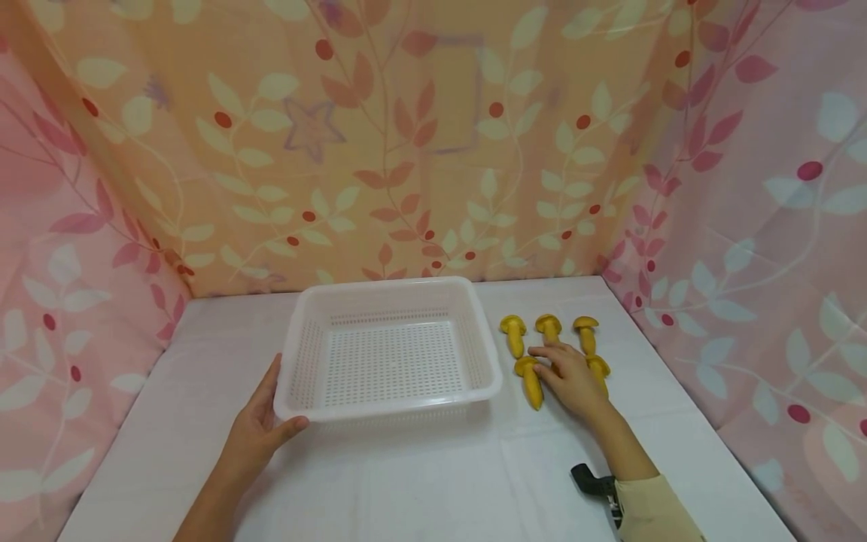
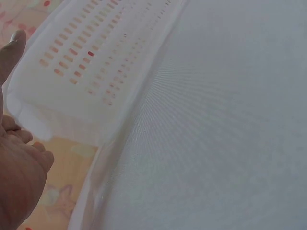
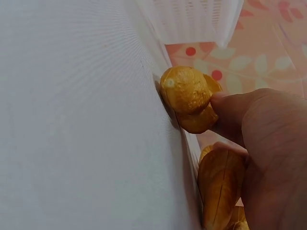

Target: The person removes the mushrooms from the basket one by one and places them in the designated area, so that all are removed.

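A white perforated plastic basket [image 1: 388, 412] stands on the white-covered table. My left hand [image 1: 254, 429] lies around its near left corner, thumb along the front rim and fingers along the left side. Several yellow mushroom-shaped pieces lie in two rows right of the basket. Over the nearer row is my right hand [image 1: 572, 376], its thumb and index fingertips right at the cap of the leftmost near mushroom [image 1: 532, 388]. The right wrist view shows the thumb against that mushroom [image 3: 184, 91], with another mushroom [image 3: 220, 187] beneath the hand. The palm partly hides the middle one.
Further back are the left mushroom [image 1: 515, 339], middle mushroom [image 1: 548, 327] and right mushroom [image 1: 586, 335]. Another mushroom [image 1: 599, 369] lies by the right hand's outer side. Floral curtains [image 1: 433, 188] stand behind the table and on both sides. A black device [image 1: 592, 482] sits at the right wrist.
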Available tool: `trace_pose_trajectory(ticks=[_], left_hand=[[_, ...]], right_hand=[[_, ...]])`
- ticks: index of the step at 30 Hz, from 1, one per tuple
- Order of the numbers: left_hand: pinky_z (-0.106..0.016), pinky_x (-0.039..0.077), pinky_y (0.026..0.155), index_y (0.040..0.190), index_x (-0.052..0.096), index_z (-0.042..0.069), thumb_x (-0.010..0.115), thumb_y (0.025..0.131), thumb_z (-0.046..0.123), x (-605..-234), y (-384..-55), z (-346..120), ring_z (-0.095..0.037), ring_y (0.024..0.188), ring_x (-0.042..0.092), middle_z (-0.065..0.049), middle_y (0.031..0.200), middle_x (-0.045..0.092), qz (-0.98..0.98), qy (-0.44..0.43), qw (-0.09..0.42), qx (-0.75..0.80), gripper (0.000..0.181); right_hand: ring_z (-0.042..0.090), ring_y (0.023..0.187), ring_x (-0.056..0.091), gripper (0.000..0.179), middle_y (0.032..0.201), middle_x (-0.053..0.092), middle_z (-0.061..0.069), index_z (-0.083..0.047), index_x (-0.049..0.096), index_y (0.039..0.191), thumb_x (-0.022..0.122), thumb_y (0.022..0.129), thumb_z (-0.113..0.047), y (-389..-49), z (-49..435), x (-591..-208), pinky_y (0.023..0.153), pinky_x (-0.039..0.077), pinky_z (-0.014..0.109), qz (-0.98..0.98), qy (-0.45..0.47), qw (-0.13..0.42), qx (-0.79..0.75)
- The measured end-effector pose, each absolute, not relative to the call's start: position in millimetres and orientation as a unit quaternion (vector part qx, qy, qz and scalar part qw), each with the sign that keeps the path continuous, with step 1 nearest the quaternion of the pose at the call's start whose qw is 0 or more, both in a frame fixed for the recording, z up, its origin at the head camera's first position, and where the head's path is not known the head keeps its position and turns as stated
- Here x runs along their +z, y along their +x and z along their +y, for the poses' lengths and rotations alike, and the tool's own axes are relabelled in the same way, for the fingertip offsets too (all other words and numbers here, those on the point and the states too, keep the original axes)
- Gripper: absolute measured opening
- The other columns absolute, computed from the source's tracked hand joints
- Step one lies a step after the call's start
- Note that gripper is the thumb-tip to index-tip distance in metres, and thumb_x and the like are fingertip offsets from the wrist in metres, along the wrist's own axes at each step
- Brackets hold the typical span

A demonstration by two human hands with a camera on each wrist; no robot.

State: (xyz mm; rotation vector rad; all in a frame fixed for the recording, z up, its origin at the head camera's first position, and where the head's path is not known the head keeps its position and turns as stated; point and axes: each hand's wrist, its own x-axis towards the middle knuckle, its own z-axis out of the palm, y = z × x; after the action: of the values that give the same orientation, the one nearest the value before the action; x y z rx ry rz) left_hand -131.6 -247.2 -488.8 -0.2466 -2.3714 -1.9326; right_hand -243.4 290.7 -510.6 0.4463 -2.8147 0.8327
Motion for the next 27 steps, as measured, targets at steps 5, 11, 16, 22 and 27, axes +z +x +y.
trace_pose_trajectory(ticks=[5,11,16,22,27], left_hand=[[-0.002,0.032,0.099,0.155,0.01,0.031,0.072,0.081,-0.006,-492,-131,-248,-0.018,0.149,0.012,0.003,0.163,0.006,-0.772,-0.082,0.044,-0.629,0.104],[-0.001,0.03,0.1,0.154,0.009,0.036,0.073,0.082,-0.002,-491,-132,-250,-0.014,0.149,0.012,0.007,0.163,0.007,-0.781,-0.073,0.045,-0.618,0.103],[-0.001,0.029,0.099,0.154,0.01,0.037,0.074,0.081,0.001,-489,-131,-249,-0.015,0.149,0.012,0.01,0.163,0.007,-0.792,-0.06,0.048,-0.606,0.103],[-0.003,0.032,0.098,0.154,0.012,0.037,0.075,0.081,0.001,-491,-130,-247,-0.017,0.149,0.013,0.01,0.163,0.007,-0.788,-0.053,0.047,-0.611,0.103],[-0.002,0.031,0.098,0.154,0.013,0.037,0.075,0.081,0.003,-494,-133,-246,-0.012,0.148,0.015,0.008,0.163,0.009,-0.792,-0.053,0.054,-0.606,0.101]], right_hand=[[0.029,0.127,0.047,0.029,0.126,0.063,0.003,-0.025,0.066,0.122,0.063,0.094,-0.031,-244,289,-511,0.108,0.034,0.058,-0.943,0.151,0.085,0.285],[0.028,0.123,0.05,0.025,0.124,0.062,0.005,-0.025,0.068,0.117,0.065,0.092,-0.028,-248,285,-507,0.106,0.036,0.057,-0.939,0.149,0.094,0.295],[0.026,0.118,0.052,0.022,0.118,0.065,0.003,-0.023,0.07,0.113,0.067,0.091,-0.026,-249,285,-507,0.103,0.039,0.054,-0.934,0.162,0.125,0.292],[0.02,0.113,0.055,0.02,0.111,0.067,-0.005,-0.023,0.07,0.11,0.067,0.091,-0.028,-244,286,-506,0.098,0.045,0.048,-0.929,0.159,0.15,0.298],[0.015,0.107,0.055,0.024,0.111,0.066,-0.006,-0.025,0.07,0.113,0.066,0.091,-0.034,-239,284,-497,0.088,0.048,0.038,-0.925,0.15,0.151,0.313]])
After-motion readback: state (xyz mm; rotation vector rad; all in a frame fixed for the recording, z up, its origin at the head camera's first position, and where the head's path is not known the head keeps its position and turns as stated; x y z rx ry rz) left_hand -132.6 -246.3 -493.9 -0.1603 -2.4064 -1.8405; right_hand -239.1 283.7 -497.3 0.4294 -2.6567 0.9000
